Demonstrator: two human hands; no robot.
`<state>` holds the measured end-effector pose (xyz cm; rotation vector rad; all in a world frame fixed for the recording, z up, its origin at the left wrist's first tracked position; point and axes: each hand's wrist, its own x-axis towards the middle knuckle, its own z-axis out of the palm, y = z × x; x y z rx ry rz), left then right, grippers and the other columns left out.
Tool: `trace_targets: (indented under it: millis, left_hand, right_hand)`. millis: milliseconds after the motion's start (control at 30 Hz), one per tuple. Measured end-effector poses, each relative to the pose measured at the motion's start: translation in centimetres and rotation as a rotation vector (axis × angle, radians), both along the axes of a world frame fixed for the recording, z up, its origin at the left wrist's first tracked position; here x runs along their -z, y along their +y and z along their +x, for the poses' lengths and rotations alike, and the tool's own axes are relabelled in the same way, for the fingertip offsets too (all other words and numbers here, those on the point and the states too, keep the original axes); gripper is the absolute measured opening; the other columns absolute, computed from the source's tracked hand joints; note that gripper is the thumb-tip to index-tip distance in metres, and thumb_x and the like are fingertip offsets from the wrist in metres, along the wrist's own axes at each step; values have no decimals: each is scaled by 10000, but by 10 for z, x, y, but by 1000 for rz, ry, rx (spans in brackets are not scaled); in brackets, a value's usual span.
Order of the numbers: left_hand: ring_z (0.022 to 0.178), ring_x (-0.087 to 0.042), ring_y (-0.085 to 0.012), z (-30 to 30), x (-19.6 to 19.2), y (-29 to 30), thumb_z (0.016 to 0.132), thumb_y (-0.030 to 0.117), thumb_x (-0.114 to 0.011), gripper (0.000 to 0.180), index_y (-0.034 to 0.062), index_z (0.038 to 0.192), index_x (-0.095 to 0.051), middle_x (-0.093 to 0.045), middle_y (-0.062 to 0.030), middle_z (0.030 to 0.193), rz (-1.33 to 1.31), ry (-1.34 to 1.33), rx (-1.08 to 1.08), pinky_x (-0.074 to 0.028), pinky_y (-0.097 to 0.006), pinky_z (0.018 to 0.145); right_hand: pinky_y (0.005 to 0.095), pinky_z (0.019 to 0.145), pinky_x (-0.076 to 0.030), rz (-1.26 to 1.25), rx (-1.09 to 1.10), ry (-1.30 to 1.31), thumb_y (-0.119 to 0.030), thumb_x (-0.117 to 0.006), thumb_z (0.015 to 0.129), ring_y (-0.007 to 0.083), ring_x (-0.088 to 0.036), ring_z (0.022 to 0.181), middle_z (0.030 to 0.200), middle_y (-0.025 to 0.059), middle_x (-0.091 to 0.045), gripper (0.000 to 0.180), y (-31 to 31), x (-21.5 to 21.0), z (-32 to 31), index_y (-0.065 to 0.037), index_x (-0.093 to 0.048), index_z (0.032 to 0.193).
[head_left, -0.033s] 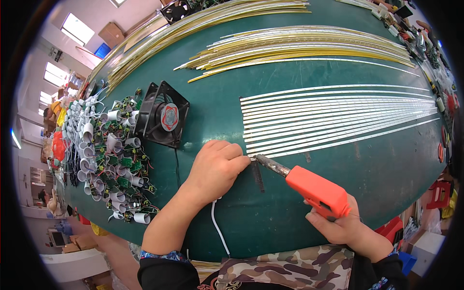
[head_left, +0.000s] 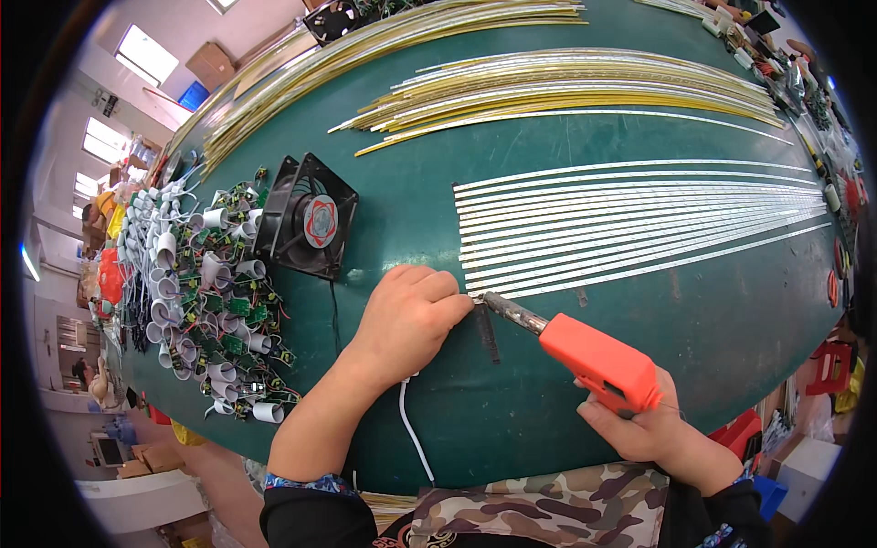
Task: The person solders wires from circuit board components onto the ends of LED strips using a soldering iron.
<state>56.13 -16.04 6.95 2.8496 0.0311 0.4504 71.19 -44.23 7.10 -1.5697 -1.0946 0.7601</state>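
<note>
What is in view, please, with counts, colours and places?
Gun-shaped plastic tool: one, red, right of centre
Thin flat strips: over ten, white, right
Long strip bundles: several, yellow-white, far side
Square-framed fans: two, black, left and top
Cylinders with circuit boards: many, white and green, left
Thin cable: one, white, lower centre
Broad tabletop: one, green, underneath
Camouflage cloth: one, brown-grey, bottom
Background clutter: uncountable, mixed colours, rim
Left hand: one, by strips' left ends
Right hand: one, gripping the tool

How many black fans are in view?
2: the nearer fan stands on the green table beyond the left hand; the farther fan at the top, left of centre. More may be hidden.
</note>
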Motion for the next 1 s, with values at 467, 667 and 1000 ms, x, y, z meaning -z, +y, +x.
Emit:
trace_targets:
  millis: [467,667,1000]
  left_hand:
    - [822,-646,-250,1,0,0,744,41,-712,136,106,862,-696,-622,-22,831,8,21,-10,-498,-397,767]
    - [816,-642,-251,1,0,0,747,45,-709,135,105,868,-700,-618,-26,824,6,28,-13,-498,-400,756]
    - [808,-636,-254,5,1,2,746,43,-709,128,99,860,-705,-620,-26,828,-7,-5,6,-495,-400,747]
  right_hand:
    - [333,708,-537,39,-3,-91,-95,-779,829,216,-677,767,960,109,-672,562,1,-3,3,17,-531,1320]
    - [311,676,-521,48,14,-48,-86,-771,832,161,-638,705,877,60,-650,555,-2,0,3,17,-535,1323]
    - [308,673,-516,84,42,-115,-98,-765,840,161,-630,694,845,45,-637,542,-3,1,4,11,-537,1320]
